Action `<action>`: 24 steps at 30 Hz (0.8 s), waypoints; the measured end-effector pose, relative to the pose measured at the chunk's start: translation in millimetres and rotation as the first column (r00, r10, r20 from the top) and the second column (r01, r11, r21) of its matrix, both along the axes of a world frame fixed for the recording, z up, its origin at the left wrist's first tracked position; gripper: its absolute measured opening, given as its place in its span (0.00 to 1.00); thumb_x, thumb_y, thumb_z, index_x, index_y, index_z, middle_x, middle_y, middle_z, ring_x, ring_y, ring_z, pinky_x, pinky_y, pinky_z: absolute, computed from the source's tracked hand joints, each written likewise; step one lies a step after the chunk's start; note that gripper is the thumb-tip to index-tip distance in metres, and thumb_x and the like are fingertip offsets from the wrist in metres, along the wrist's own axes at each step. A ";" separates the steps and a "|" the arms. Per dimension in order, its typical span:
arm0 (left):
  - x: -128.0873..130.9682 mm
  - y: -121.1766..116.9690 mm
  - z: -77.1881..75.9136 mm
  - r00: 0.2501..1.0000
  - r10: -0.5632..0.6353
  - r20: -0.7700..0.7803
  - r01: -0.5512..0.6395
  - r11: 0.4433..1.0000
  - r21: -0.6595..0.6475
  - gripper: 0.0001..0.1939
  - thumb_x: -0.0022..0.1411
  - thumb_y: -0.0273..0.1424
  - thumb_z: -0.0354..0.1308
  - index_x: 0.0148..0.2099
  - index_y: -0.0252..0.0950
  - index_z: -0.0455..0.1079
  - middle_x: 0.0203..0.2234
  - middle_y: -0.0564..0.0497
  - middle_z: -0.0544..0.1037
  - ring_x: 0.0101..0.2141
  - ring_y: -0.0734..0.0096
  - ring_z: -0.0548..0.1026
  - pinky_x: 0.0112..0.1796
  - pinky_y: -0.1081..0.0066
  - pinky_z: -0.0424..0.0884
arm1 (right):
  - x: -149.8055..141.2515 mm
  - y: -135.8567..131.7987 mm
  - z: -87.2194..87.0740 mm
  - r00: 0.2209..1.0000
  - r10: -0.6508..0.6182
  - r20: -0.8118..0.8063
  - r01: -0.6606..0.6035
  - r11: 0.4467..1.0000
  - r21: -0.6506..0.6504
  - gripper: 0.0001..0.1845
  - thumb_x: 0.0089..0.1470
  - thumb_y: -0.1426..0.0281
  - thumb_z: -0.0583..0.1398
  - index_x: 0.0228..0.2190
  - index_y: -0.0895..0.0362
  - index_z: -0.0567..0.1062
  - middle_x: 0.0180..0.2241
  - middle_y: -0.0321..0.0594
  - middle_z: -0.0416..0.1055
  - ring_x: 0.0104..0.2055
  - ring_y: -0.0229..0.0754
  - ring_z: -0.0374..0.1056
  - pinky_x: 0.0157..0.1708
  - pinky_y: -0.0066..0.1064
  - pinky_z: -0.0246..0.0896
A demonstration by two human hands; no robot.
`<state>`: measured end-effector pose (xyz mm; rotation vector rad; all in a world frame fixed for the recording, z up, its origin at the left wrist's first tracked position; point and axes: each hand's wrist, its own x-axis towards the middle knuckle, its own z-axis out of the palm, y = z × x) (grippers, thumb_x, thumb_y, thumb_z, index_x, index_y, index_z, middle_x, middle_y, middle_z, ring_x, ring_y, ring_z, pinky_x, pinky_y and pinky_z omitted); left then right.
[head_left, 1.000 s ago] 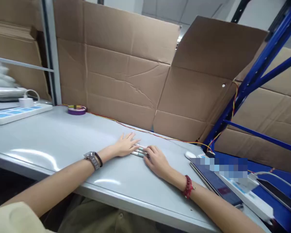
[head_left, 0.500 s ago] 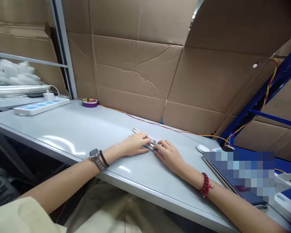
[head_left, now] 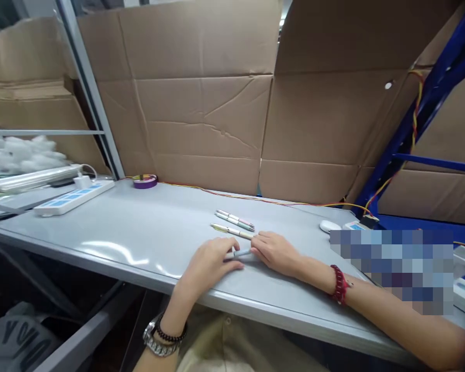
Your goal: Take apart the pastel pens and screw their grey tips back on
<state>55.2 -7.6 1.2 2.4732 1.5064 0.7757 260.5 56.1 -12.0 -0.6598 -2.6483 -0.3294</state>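
Note:
My left hand (head_left: 211,261) pinches one end of a light blue pen (head_left: 241,253) between thumb and fingers, low over the table near its front edge. My right hand (head_left: 277,250) has its fingers curled at the pen's other end, covering the tip. Just behind lies a pale yellow and silver pen (head_left: 230,230), its right end reaching my right fingertips. Two more pens, a pink one (head_left: 235,218) and a greenish one (head_left: 232,221), rest side by side farther back on the table.
The grey tabletop (head_left: 139,227) meets a cardboard wall (head_left: 201,134). A purple tape roll (head_left: 145,182) and a power strip (head_left: 75,198) sit at the left. Yellow and red wires (head_left: 294,204) run along the back. A white mouse (head_left: 329,226) is at the right, beside a blurred-out area.
My left hand has drawn back toward the table's front edge with the light blue pen. The pens, bunched under my hands before, now show apart. The view has tilted up.

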 end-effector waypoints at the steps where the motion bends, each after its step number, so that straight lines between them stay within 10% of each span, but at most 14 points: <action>1: -1.0 -1.1 0.5 1.000 -0.010 0.012 0.010 1.000 -0.005 0.07 0.60 0.37 0.55 0.38 0.40 0.66 0.30 0.55 0.74 0.33 0.68 0.71 0.33 0.71 0.64 | -0.6 -1.0 -1.0 0.999 0.024 -0.039 -0.025 0.999 -0.025 0.23 0.65 0.66 0.39 0.24 0.57 0.65 0.23 0.40 0.67 0.25 0.39 0.59 0.27 0.31 0.55; 11: -6.8 -1.3 -3.8 0.998 0.044 -0.039 -0.040 0.993 0.108 0.10 0.66 0.32 0.47 0.41 0.39 0.70 0.34 0.51 0.76 0.38 0.66 0.71 0.41 0.67 0.64 | -8.5 -8.8 0.8 0.976 0.065 -0.209 -0.069 0.998 -0.011 0.19 0.61 0.58 0.49 0.28 0.58 0.68 0.27 0.42 0.70 0.29 0.40 0.63 0.28 0.30 0.57; 18: -2.6 -4.5 1.0 0.999 0.052 -0.016 -0.052 0.999 -0.007 0.12 0.67 0.34 0.42 0.45 0.41 0.66 0.36 0.52 0.76 0.38 0.66 0.72 0.39 0.68 0.65 | -10.8 -10.8 -1.5 0.981 -0.107 -0.162 0.063 0.964 -0.259 0.23 0.64 0.63 0.42 0.24 0.57 0.66 0.22 0.38 0.66 0.24 0.38 0.60 0.26 0.29 0.54; 24: -2.9 -8.0 0.9 0.988 0.141 -0.067 -0.143 0.989 -0.027 0.13 0.68 0.35 0.38 0.40 0.42 0.64 0.33 0.54 0.73 0.29 0.70 0.72 0.29 0.73 0.62 | -10.7 -9.4 1.0 0.934 -0.112 -0.338 -0.038 0.912 -0.408 0.13 0.56 0.59 0.56 0.31 0.57 0.69 0.28 0.37 0.68 0.28 0.37 0.62 0.29 0.28 0.58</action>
